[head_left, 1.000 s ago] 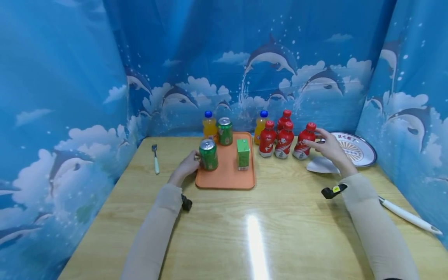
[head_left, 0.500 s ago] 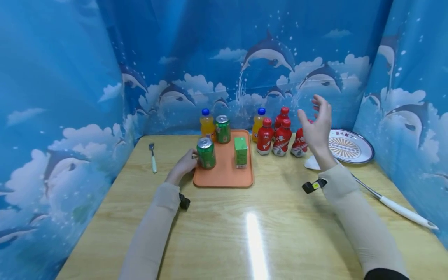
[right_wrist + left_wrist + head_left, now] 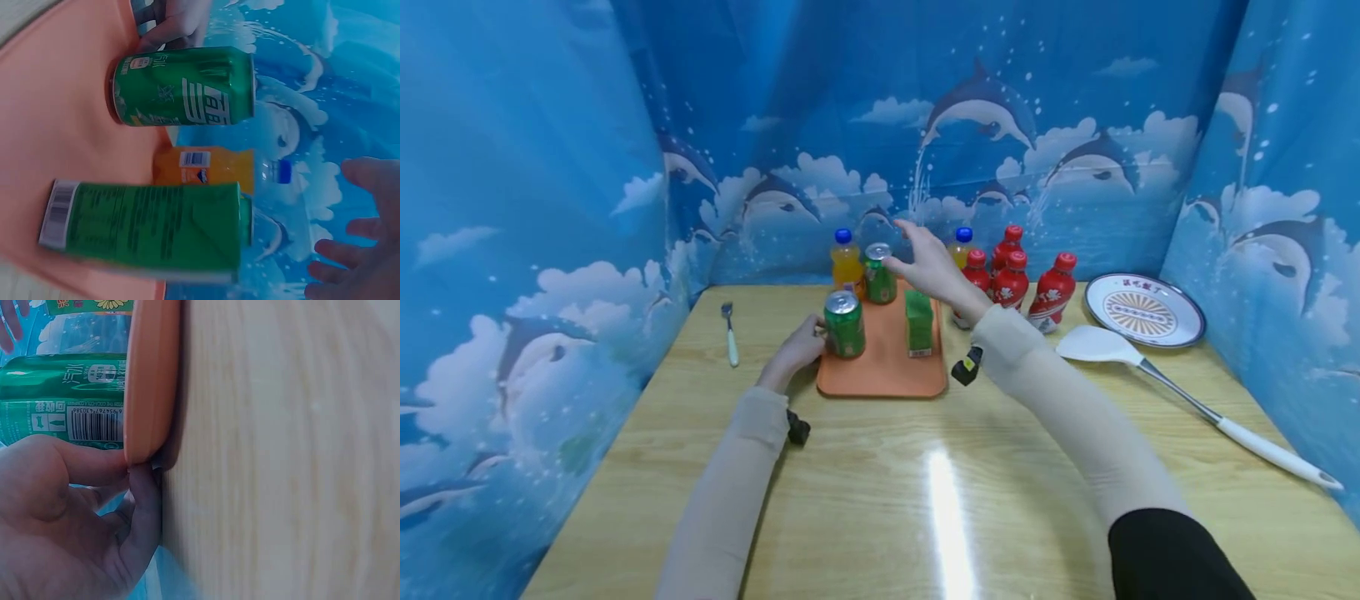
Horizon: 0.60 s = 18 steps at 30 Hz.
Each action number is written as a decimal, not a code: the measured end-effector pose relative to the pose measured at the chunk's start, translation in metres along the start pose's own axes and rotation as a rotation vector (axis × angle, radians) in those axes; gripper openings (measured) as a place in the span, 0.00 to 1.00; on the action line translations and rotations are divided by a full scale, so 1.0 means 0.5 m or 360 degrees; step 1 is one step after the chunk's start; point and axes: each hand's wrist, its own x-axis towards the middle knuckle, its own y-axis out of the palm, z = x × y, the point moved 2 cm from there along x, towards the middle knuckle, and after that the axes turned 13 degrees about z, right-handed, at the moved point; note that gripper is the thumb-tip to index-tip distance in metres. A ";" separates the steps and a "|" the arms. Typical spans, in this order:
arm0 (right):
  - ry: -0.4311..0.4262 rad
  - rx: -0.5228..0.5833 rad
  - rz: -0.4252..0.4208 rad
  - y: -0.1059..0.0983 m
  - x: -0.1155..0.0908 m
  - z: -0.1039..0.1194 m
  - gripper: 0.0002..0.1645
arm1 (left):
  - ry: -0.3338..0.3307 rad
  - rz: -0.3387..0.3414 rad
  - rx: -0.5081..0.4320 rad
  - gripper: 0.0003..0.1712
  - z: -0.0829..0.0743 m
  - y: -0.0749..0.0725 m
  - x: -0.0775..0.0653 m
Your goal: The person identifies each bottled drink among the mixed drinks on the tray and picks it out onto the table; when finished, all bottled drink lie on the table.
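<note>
My left hand (image 3: 796, 346) pinches the left rim of an orange tray (image 3: 883, 379); in the left wrist view the thumb lies over the rim and fingers are beneath it. Beside that hand, a green soda can (image 3: 845, 325) stands upright on the tray. My right hand (image 3: 934, 265) is in the air above the tray's far right part, holding nothing, fingers extended and spread. Near its fingertips are a second green soda can (image 3: 878, 279) and an orange soda bottle (image 3: 847, 268). A green drink carton (image 3: 918, 327) stands on the tray below the hand.
Several red bottles (image 3: 1052, 292) stand right of the tray, some partly hidden by my right arm. Another orange soda bottle (image 3: 961, 247) is behind them. Further right lie a plate (image 3: 1142, 310) and a spatula (image 3: 1262, 446). A small fork (image 3: 732, 337) lies at left. Dolphin-print curtains surround the table.
My right hand has left the rightmost red bottle, risen, and swung left over the tray. The bottle stays upright. The left hand keeps its hold on the rim.
</note>
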 end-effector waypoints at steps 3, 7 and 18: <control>0.0085 -0.0019 0.0075 0.020 0.031 0.005 0.46 | 0.0005 0.0005 -0.0002 0.25 0.000 0.000 0.002; 0.0151 -0.0059 0.0118 0.045 0.063 0.005 0.47 | -0.0001 0.0017 -0.0010 0.24 0.000 0.001 0.001; 0.0263 -0.0422 0.0179 0.079 0.137 0.009 0.48 | 0.0045 -0.0016 -0.0038 0.25 0.003 0.003 0.005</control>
